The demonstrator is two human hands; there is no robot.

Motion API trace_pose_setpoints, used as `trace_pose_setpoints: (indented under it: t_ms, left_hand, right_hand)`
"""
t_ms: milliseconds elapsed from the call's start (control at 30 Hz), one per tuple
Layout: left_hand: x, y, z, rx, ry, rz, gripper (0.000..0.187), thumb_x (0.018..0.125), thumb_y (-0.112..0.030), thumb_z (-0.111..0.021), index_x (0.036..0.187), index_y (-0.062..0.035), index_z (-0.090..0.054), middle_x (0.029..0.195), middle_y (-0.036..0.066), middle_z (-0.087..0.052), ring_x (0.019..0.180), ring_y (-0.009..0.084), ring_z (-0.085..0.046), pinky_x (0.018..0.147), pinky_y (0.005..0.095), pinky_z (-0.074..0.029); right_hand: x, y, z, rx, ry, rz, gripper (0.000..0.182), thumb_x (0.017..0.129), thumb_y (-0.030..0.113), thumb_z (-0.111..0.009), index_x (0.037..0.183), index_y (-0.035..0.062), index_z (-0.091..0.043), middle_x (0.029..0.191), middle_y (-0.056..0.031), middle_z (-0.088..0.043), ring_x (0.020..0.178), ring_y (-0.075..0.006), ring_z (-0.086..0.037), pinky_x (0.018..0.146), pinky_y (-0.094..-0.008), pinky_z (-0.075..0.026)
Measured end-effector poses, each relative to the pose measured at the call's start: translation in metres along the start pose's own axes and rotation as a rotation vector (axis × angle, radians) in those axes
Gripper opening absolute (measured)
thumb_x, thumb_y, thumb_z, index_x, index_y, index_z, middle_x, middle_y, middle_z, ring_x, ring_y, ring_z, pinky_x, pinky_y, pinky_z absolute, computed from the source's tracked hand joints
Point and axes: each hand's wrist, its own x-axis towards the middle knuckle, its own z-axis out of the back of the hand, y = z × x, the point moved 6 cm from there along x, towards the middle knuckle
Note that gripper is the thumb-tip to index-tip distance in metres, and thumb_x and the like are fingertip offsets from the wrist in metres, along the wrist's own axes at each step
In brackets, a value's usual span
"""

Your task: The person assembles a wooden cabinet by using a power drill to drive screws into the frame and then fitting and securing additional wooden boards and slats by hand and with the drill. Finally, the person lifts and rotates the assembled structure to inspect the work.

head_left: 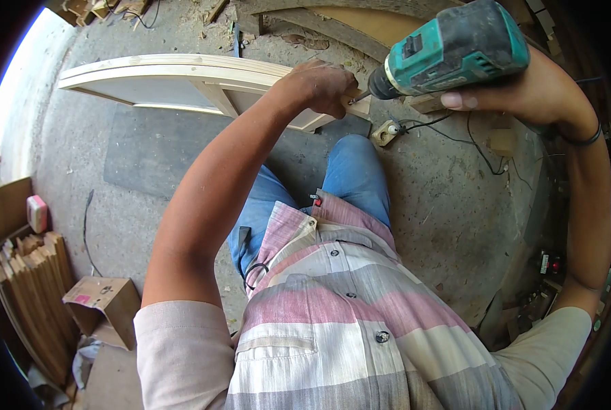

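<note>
Concrete floor (449, 205) below — left hand (319, 85) clasps wooden frame (162, 65), likely bracing it against the cordless drill (456, 51) gripped by right hand (517, 94).

the grey floor (442, 225) carries a dark mat (141, 150) — and cords (484, 156).

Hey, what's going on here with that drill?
A person is holding a teal drill in the right hand, its tip right at the end of a curved wooden frame. The left hand is on that same end, close to the tip. Whether the drill is running, I can't tell from a still view.
</note>
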Motion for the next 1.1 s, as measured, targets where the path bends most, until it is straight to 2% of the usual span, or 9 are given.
trace_pose_setpoints:
  t_ms: [200, 300, 400, 600, 667, 767, 900, 1000, 1100]
  left_hand:
    - [-0.004, -0.002, 0.004, 0.014, 0.012, 0.001, 0.045, 0.068, -0.026, -0.076, 0.112, -0.0158, -0.069, 0.105, 0.009, -0.072, 0.103, 0.031, -0.067, 0.086, 0.0426, -0.053]
    - [-0.004, -0.003, 0.004, 0.019, -0.021, -0.019, 0.044, 0.068, -0.025, -0.076, 0.111, -0.0155, -0.07, 0.105, 0.01, -0.072, 0.103, 0.0314, -0.066, 0.086, 0.0432, -0.053]
    - [-0.006, -0.004, 0.006, 0.028, -0.022, -0.031, 0.044, 0.068, -0.025, -0.076, 0.11, -0.0148, -0.07, 0.105, 0.01, -0.071, 0.103, 0.0321, -0.066, 0.087, 0.0438, -0.053]
    - [-0.005, -0.004, 0.006, 0.03, -0.01, -0.046, 0.044, 0.069, -0.025, -0.075, 0.111, -0.014, -0.069, 0.104, 0.011, -0.071, 0.103, 0.0327, -0.066, 0.087, 0.044, -0.053]
    - [-0.006, -0.004, 0.006, 0.031, -0.016, -0.047, 0.044, 0.069, -0.026, -0.075, 0.111, -0.0141, -0.069, 0.104, 0.011, -0.071, 0.102, 0.0328, -0.066, 0.087, 0.0439, -0.053]
    - [-0.006, -0.004, 0.006, 0.038, -0.022, -0.054, 0.044, 0.069, -0.026, -0.074, 0.111, -0.014, -0.069, 0.104, 0.011, -0.071, 0.102, 0.0329, -0.066, 0.087, 0.0438, -0.053]
    - [-0.006, -0.005, 0.006, 0.051, -0.02, -0.064, 0.045, 0.07, -0.026, -0.073, 0.113, -0.0138, -0.068, 0.105, 0.012, -0.07, 0.104, 0.0324, -0.065, 0.089, 0.0435, -0.053]
    - [-0.007, -0.005, 0.008, 0.048, -0.012, -0.068, 0.045, 0.071, -0.026, -0.073, 0.114, -0.014, -0.068, 0.109, 0.013, -0.069, 0.107, 0.0322, -0.064, 0.091, 0.0432, -0.051]
    - [-0.004, -0.004, 0.006, 0.035, 0.011, -0.053, 0.046, 0.071, -0.027, -0.073, 0.115, -0.0142, -0.067, 0.111, 0.013, -0.068, 0.108, 0.0323, -0.063, 0.093, 0.0432, -0.051]
  right_hand:
    - [0.002, -0.003, 0.002, -0.035, 0.004, 0.039, 0.041, 0.077, 0.02, -0.085, 0.111, 0.0044, -0.068, 0.103, -0.0046, -0.071, 0.094, -0.0135, -0.063, 0.089, -0.0313, -0.05]
    - [0.002, -0.009, 0.001, -0.046, 0.044, -0.053, 0.042, 0.077, 0.02, -0.085, 0.113, 0.0048, -0.067, 0.104, -0.0042, -0.071, 0.095, -0.0139, -0.064, 0.089, -0.0313, -0.05]
    - [0.001, -0.007, 0.002, -0.025, -0.019, 0.035, 0.046, 0.076, 0.021, -0.086, 0.115, 0.005, -0.067, 0.104, -0.0037, -0.071, 0.093, -0.0138, -0.063, 0.086, -0.0312, -0.051]
    - [-0.005, -0.006, 0.001, 0.08, 0.043, -0.296, 0.051, 0.072, 0.017, -0.088, 0.116, 0.0043, -0.065, 0.101, -0.0031, -0.07, 0.091, -0.0135, -0.062, 0.081, -0.0311, -0.052]
    - [-0.005, -0.009, 0.005, 0.024, -0.041, -0.127, 0.052, 0.07, 0.015, -0.089, 0.115, 0.0042, -0.065, 0.1, -0.0033, -0.069, 0.091, -0.0138, -0.061, 0.081, -0.0314, -0.052]
    - [-0.006, -0.014, 0.007, -0.038, -0.073, -0.051, 0.054, 0.069, 0.014, -0.089, 0.116, 0.0041, -0.064, 0.1, -0.0038, -0.069, 0.091, -0.0143, -0.062, 0.083, -0.032, -0.052]
    - [-0.003, -0.013, 0.005, -0.036, -0.001, -0.156, 0.052, 0.07, 0.013, -0.088, 0.116, 0.0037, -0.065, 0.101, -0.0043, -0.07, 0.092, -0.0147, -0.062, 0.085, -0.0325, -0.051]
    - [-0.005, -0.018, 0.003, -0.044, -0.039, -0.022, 0.049, 0.07, 0.016, -0.088, 0.113, 0.0043, -0.067, 0.101, -0.0063, -0.071, 0.091, -0.0176, -0.065, 0.086, -0.0334, -0.051]
    - [-0.007, -0.012, 0.001, -0.312, -0.018, 0.12, 0.045, 0.071, 0.019, -0.088, 0.11, 0.0057, -0.07, 0.102, -0.0086, -0.072, 0.092, -0.0216, -0.067, 0.087, -0.0346, -0.051]
